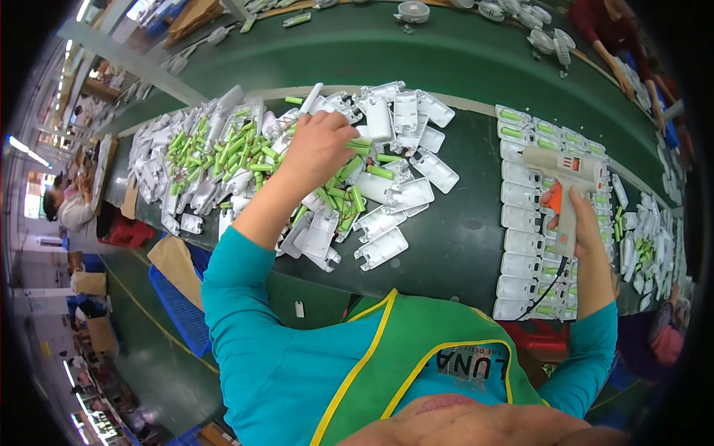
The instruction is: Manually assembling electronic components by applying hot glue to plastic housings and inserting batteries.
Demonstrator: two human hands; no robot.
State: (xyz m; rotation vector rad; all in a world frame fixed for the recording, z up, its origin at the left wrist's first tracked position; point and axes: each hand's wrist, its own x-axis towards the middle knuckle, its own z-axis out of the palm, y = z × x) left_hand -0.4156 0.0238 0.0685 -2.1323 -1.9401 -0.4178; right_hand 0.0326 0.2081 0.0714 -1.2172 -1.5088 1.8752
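Note:
My left hand (321,145) reaches into a heap of green cylindrical batteries (242,152) and white plastic shells (379,117). Its fingers curl downward among them, and whatever they pinch is hidden under the hand. A single battery (360,146) lies right beside the fingertips. In my right hand (584,219) is a beige glue gun (563,165) with an orange trigger, its nozzle pointing left. The gun is above rows of white shells (518,195) laid side by side; some of those in the far row have batteries in them.
A green conveyor belt (342,56) runs behind the dark bench (465,215), with small white fans (413,12) on it. More shells and batteries (645,249) are heaped at far right. A blue crate (178,308) is on the left. Other people work at both sides.

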